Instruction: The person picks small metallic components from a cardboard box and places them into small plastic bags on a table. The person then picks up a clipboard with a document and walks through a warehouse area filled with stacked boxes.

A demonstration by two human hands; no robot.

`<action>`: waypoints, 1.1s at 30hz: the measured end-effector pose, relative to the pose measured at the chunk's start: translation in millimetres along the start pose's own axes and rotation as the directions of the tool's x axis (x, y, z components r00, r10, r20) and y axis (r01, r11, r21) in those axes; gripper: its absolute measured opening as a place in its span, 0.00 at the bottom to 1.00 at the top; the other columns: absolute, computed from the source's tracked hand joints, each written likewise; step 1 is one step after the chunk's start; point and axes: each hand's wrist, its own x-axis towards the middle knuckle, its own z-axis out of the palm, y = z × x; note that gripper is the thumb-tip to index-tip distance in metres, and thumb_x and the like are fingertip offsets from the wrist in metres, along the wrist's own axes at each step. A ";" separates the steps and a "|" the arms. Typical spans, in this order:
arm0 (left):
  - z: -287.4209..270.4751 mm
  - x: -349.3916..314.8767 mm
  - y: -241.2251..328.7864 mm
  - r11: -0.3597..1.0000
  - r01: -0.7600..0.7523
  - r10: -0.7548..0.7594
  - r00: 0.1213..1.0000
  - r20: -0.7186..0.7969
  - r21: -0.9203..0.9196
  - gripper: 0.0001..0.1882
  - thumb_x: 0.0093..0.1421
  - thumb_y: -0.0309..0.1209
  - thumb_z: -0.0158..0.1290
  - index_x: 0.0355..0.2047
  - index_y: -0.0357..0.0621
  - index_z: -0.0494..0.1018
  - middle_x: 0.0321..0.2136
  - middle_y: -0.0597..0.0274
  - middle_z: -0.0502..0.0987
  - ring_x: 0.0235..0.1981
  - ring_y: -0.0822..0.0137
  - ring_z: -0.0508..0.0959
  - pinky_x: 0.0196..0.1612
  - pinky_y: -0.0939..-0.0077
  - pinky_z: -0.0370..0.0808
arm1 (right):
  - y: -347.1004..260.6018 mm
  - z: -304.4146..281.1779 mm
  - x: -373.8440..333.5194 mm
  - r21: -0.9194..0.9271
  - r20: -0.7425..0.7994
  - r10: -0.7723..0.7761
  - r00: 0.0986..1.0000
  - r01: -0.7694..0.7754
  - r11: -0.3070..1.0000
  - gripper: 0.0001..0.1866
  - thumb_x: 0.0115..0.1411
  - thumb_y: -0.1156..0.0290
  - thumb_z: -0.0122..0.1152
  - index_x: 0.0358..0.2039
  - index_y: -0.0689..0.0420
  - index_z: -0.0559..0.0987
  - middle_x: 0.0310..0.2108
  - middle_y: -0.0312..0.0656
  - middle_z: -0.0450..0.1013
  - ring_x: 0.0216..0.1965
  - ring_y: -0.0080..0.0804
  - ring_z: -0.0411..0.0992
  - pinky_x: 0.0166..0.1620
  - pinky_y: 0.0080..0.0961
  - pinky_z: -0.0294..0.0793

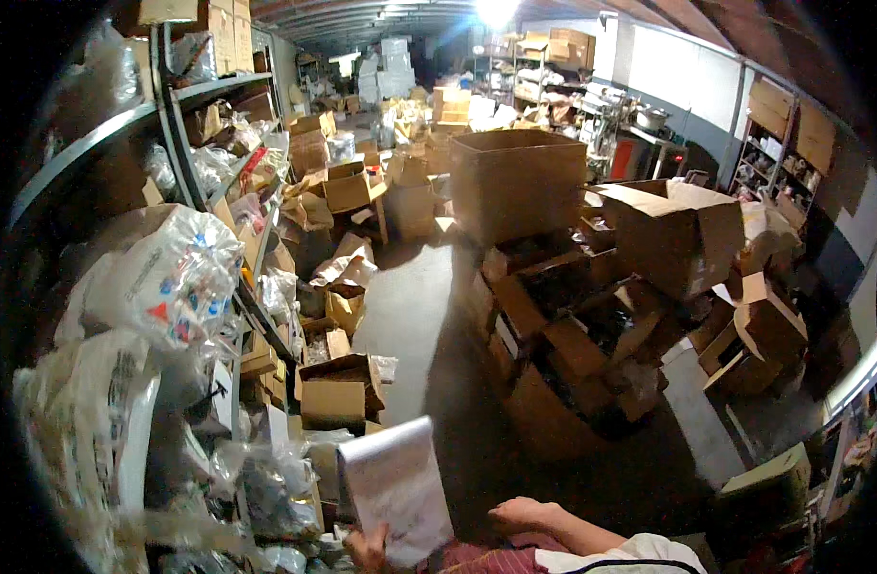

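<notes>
A white pad of paper (pixel 400 488), its top sheet curled over at the upper edge, is gripped near its lower left corner by my left hand (pixel 366 550). Faint marks show on the page. To the right of the pad, and apart from it, my right hand (pixel 520 514) is closed in front of my body. Its curled fingers hide whatever may be inside them. Beside the left hand lie clear plastic bags (pixel 276 488) at the foot of the shelving.
Metal shelving (pixel 170 143) packed with bagged goods runs along the left. An open carton (pixel 338 402) stands at its base, by a grey floor aisle (pixel 410 316). Piled cartons (pixel 572 335) fill the right side, with a large box (pixel 520 182) behind.
</notes>
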 end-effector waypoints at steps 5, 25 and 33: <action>24.2 145.7 131.6 0.940 -0.065 0.114 0.985 0.128 -0.334 0.21 0.61 0.34 0.62 0.51 0.33 0.78 0.42 0.57 0.84 0.41 0.63 0.82 0.44 0.67 0.76 | 28.5 -101.6 60.2 0.385 0.152 0.182 0.971 -0.228 0.894 0.21 0.70 0.56 0.50 0.58 0.51 0.78 0.55 0.49 0.78 0.54 0.52 0.76 0.55 0.42 0.76; 178.0 615.9 355.5 0.818 0.010 0.063 0.992 0.107 -0.576 0.18 0.59 0.26 0.64 0.50 0.35 0.78 0.44 0.60 0.83 0.44 0.68 0.80 0.50 0.72 0.75 | 191.9 -725.5 453.5 0.915 -0.401 0.064 0.914 0.402 -0.018 0.30 0.76 0.46 0.42 0.63 0.57 0.74 0.59 0.38 0.75 0.58 0.33 0.72 0.61 0.35 0.69; 222.2 866.9 433.5 0.851 0.055 0.061 0.977 0.203 -0.522 0.17 0.58 0.24 0.59 0.48 0.32 0.79 0.42 0.56 0.84 0.41 0.66 0.82 0.48 0.70 0.77 | 217.0 -1003.3 573.2 0.751 -0.641 0.077 0.764 0.645 -0.144 0.42 0.65 0.41 0.55 0.69 0.60 0.65 0.64 0.45 0.67 0.63 0.37 0.64 0.66 0.35 0.60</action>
